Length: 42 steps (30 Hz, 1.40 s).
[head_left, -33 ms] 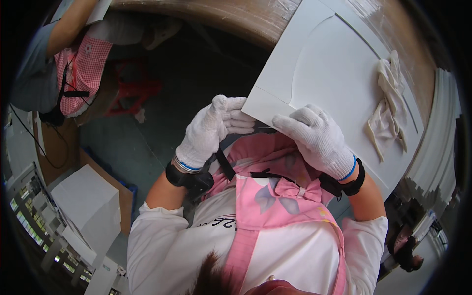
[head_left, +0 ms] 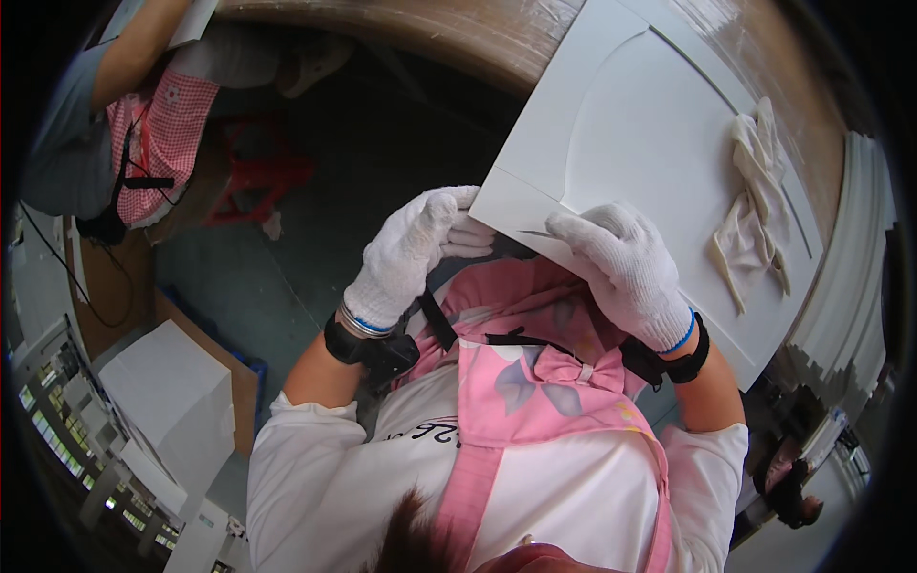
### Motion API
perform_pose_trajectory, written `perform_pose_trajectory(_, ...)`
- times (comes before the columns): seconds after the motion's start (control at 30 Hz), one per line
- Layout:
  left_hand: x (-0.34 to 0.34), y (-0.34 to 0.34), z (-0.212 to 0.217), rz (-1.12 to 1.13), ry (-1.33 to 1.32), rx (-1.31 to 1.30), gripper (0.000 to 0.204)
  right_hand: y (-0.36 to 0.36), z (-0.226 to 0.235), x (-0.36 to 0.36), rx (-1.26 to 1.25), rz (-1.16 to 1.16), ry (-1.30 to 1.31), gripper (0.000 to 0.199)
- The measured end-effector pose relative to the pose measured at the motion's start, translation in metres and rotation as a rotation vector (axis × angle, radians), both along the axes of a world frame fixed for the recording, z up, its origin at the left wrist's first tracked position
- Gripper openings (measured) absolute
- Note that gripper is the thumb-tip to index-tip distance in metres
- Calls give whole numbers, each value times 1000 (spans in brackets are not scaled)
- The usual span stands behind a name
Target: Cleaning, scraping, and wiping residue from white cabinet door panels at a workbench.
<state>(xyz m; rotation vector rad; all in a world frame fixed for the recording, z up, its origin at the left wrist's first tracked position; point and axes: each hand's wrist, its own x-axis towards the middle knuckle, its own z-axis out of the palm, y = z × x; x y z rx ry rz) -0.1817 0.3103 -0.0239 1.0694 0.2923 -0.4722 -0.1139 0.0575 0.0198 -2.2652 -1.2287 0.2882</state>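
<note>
A white panel (head_left: 659,143) with a raised curved border lies on the table, its near left corner jutting toward me. My left hand (head_left: 406,253), in a white knit glove, is beside that corner, fingers stretched out together and fingertips at the panel's edge. Also gloved, my right hand (head_left: 626,267) is over the panel's near edge with its fingers curled. A thin dark blade-like piece (head_left: 533,232) sticks out from the right fingertips against the panel; the rest of it is hidden. Farther right on the panel lies a crumpled off-white cloth or glove (head_left: 752,210).
The wooden table (head_left: 458,33) carries clear plastic wrap. At far left a person in a checked apron (head_left: 167,143) works near a red stool (head_left: 253,172). A white box (head_left: 172,382) stands at lower left; stacked white strips (head_left: 850,258) are at right.
My right hand has moved slightly to the right along the panel's near edge, and the thin piece now shows against the panel. My left hand has tilted a little.
</note>
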Motion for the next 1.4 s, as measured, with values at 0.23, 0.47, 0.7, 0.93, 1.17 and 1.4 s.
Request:
perform_pose_trajectory(0.23, 2, -31, -1, -67, -387, 758, 92, -43, 6, -51, 214, -630, 231, 35)
perform_pose_trajectory(0.47, 13, -17, -11, 13, -265, 516, 43, -107, -5, -105, 270, -968, 57, 29)
perform_pose_trajectory(0.7, 40, -26, -17, -20, -327, 782, 60, -86, -9, -119, 186, -1012, -155, 27)
perform_pose_trajectory(0.93, 54, -57, -3, -161, -320, 739, 64, -140, -34, -151, -151, -1269, -270, 28)
perform_pose_trajectory(1.17, 63, -48, -14, -170, -239, 758, 61, -344, -37, -242, -293, -2064, -348, 22)
perform_pose_trajectory(1.4, 68, -47, -14, -152, -253, 779, 57, -245, -33, -222, -308, -1558, -347, 52)
